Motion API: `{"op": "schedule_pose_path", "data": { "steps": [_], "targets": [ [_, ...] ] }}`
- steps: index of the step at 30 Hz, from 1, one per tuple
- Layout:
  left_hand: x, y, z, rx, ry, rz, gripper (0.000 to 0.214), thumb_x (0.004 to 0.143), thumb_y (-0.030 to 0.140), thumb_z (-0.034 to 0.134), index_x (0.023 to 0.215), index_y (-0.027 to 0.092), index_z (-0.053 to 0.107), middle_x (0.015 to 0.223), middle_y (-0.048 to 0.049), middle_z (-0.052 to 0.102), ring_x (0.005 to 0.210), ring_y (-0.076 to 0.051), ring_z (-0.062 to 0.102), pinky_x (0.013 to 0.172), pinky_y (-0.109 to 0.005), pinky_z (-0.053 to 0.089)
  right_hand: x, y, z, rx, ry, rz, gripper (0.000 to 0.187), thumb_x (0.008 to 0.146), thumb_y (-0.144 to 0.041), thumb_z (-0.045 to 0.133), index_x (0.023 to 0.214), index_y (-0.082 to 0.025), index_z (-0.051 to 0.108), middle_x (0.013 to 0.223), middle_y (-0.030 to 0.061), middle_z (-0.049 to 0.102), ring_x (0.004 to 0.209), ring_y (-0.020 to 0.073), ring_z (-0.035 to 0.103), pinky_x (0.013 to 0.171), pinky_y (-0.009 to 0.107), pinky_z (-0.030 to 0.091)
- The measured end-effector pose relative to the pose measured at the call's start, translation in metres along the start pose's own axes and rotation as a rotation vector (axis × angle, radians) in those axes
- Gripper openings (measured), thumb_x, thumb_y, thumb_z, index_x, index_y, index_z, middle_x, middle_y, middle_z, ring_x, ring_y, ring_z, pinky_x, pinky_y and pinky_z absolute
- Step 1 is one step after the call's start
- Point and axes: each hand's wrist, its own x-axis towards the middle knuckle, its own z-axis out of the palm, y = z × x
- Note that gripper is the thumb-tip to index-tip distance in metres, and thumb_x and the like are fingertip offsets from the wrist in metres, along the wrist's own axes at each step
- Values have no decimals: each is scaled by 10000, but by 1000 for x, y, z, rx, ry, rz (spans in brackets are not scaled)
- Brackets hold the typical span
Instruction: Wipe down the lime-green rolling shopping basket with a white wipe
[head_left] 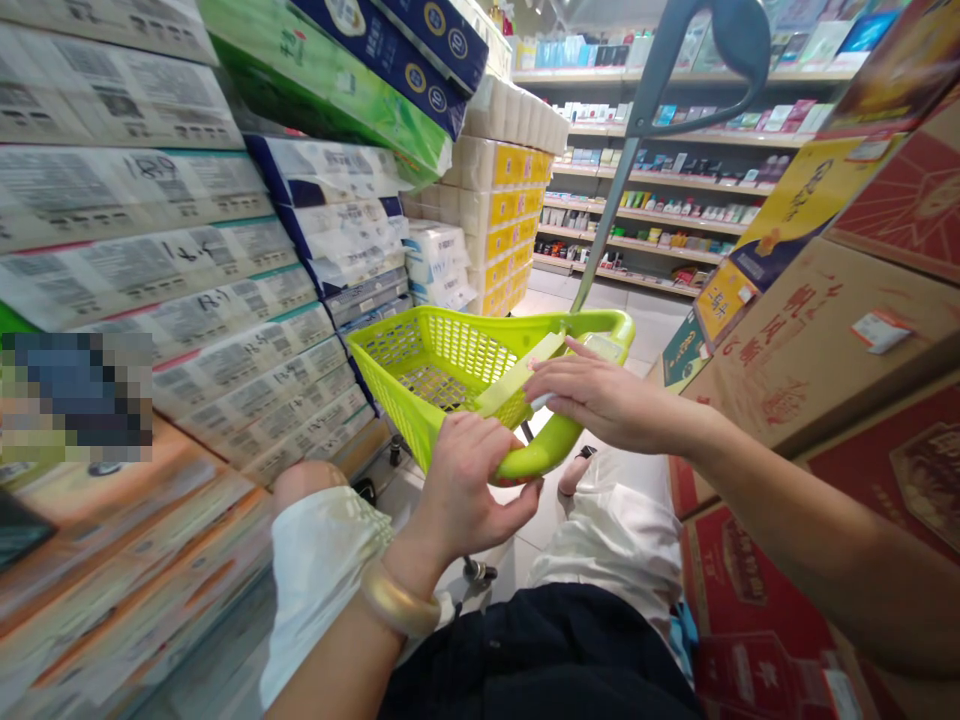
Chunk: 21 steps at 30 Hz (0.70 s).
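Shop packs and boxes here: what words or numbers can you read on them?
"10" on the round gold badges of the navy-blue packs.
Big Chinese characters on the cardboard carton: too slanted to read surely.
Print on the white packs and the shelf goods: too small or blurred to read.

Between the left hand [465, 490] and right hand [607, 390] sits a plastic shopping basket [431, 350], its near rim in the left hand. A flat packet [519, 375] lies across the basket, just beside the right hand. Stacked toilet-paper packs [150, 250] rise left of the hands, cardboard cartons [817, 370] rise right, and store shelves [645, 190] stand ahead.
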Motion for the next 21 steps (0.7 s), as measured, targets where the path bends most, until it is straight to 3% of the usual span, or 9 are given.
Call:
{"op": "schedule_pose_path", "data": {
  "steps": [6,10,13,18,21],
  "targets": [
    [3,0,3,6,-8,3,143,767,296,638,747,223,516,680,12,574,683,-175,514,728,-359,390,22,17,-12,-121,-41,64,315,997,-265,387,1074,-214,689,1116,62,728,1068,219,646,1178,515,231],
    [4,0,4,6,5,11,152,753,291,640,740,222,506,674,12,565,680,-176,512,717,-357,386,22,7,-13,-94,-174,-47,280,968,-227,435,981,-243,715,1064,36,731,1095,211,633,1182,517,196],
    [4,1,5,13,-1,2,147,755,302,632,736,223,508,680,7,572,682,-179,513,710,-357,384,29,-1,-11,-157,-248,-24,269,935,-208,475,920,-275,734,1037,13,738,1143,230,614,1170,522,190],
    [6,0,5,10,-25,-5,130,766,294,625,738,223,519,677,7,571,688,-180,519,711,-356,381,57,12,-11,-296,-366,203,307,947,-250,434,1030,-263,729,1062,47,750,1022,237,670,1020,431,395],
    [4,0,5,13,-25,2,135,766,293,629,741,225,516,673,7,567,693,-181,525,717,-356,384,59,14,-12,-268,-302,202,268,916,-273,487,1005,-256,739,995,48,765,913,210,688,898,334,465]
  ]
}}
